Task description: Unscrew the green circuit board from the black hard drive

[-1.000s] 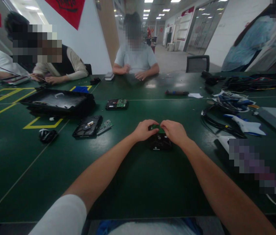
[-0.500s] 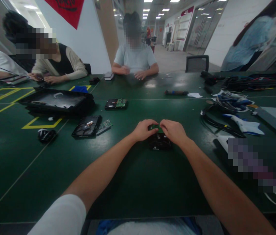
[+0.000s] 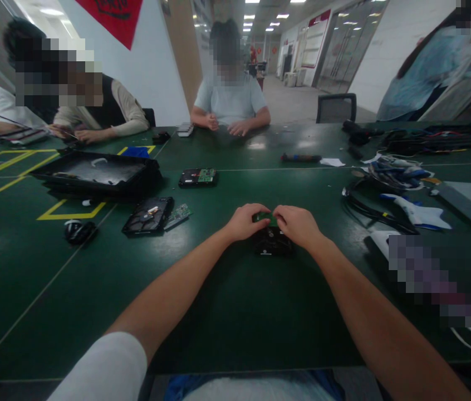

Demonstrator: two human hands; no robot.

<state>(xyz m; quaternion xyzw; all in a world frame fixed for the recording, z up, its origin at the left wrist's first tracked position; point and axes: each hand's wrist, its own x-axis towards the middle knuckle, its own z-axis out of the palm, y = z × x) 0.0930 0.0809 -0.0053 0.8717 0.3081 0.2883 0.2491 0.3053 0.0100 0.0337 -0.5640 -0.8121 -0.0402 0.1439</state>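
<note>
A black hard drive point(image 3: 272, 244) lies on the table in front of me, with a green circuit board point(image 3: 267, 218) at its far end. My left hand point(image 3: 246, 224) grips the board from the left, thumb and fingers curled round its edge. From the right, my right hand point(image 3: 298, 225) pinches the same board, its fingers bent over the far side. Both hands hide much of the board, so I cannot tell whether it is still fixed to the drive.
Left of my hands lie another opened hard drive point(image 3: 148, 216), a loose circuit board point(image 3: 178, 216) and a farther hard drive point(image 3: 197, 177). A large black tray point(image 3: 97, 170) stands beyond. Cables point(image 3: 379, 206), gloves point(image 3: 421, 211) and a screwdriver point(image 3: 301, 158) lie right. People sit opposite.
My hands stay almost in place on the circuit board, with only a slight shift. The hard drive has hardly moved.
</note>
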